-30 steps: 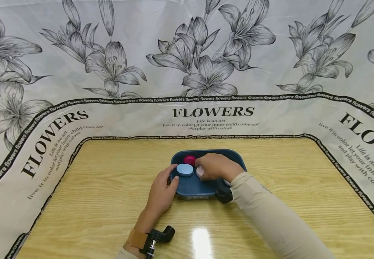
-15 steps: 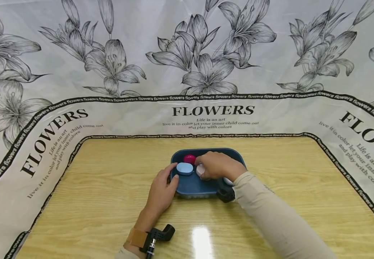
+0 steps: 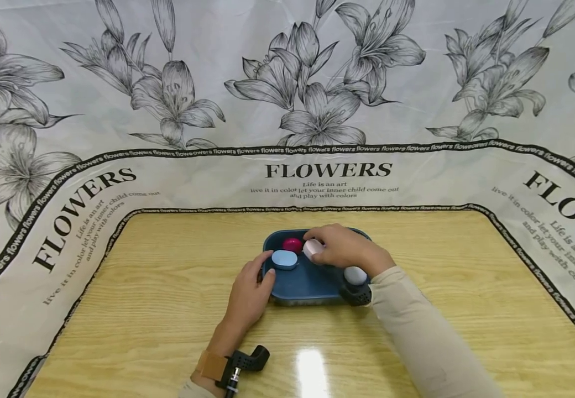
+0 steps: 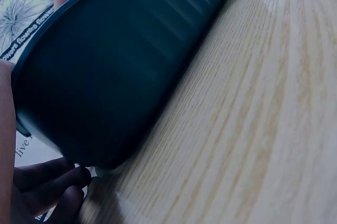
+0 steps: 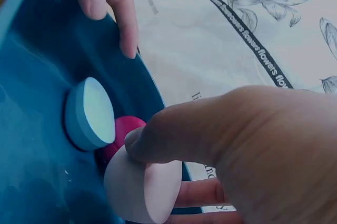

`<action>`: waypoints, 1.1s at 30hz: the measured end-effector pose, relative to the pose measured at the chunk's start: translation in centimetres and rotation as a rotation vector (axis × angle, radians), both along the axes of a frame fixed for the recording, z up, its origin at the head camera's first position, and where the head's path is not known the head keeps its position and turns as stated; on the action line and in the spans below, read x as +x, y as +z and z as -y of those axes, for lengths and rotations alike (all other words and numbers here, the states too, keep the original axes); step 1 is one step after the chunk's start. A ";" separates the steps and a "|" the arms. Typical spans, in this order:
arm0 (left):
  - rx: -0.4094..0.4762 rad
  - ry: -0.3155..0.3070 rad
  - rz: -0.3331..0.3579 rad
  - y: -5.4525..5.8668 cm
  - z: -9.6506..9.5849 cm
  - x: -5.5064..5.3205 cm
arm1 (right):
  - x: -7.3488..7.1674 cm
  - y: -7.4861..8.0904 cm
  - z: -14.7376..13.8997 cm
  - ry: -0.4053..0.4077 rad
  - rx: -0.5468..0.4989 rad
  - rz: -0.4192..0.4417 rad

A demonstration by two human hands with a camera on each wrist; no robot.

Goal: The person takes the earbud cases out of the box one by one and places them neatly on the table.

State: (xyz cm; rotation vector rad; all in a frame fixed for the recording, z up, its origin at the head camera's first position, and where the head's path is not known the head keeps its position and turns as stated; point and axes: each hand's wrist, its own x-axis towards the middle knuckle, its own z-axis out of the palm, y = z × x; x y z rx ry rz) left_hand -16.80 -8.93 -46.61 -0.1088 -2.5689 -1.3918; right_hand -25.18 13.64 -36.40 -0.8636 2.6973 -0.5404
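Note:
A blue plastic bin sits on the table. My right hand pinches a pale pink rounded case over the bin; in the right wrist view the thumb presses on the case and fingers lie behind it. Inside, a light blue oval case is near the left wall, with a magenta rounded case behind it. A whitish rounded case lies at the front right, partly covered by the wrist camera. My left hand grips the bin's left side, thumb and finger at the rim.
The wooden table extends around the bin on all sides. A white cloth with printed flowers stands behind it and along both sides. Black wrist cameras are strapped to both wrists.
My right hand has moved up and right, lifting the pale pink case from lower in the bin. The whitish case at the front right shows more. My left hand stays in place.

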 end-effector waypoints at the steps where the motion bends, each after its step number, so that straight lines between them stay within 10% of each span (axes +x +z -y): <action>1: 0.000 0.003 -0.004 0.0 0.0 0.0 | 0.1 0.0 0.0 0.002 -0.012 0.006; 33: -0.002 -0.007 -0.008 -0.1 0.2 -0.1 | 2.4 -0.9 -1.2 -0.133 -0.235 -0.128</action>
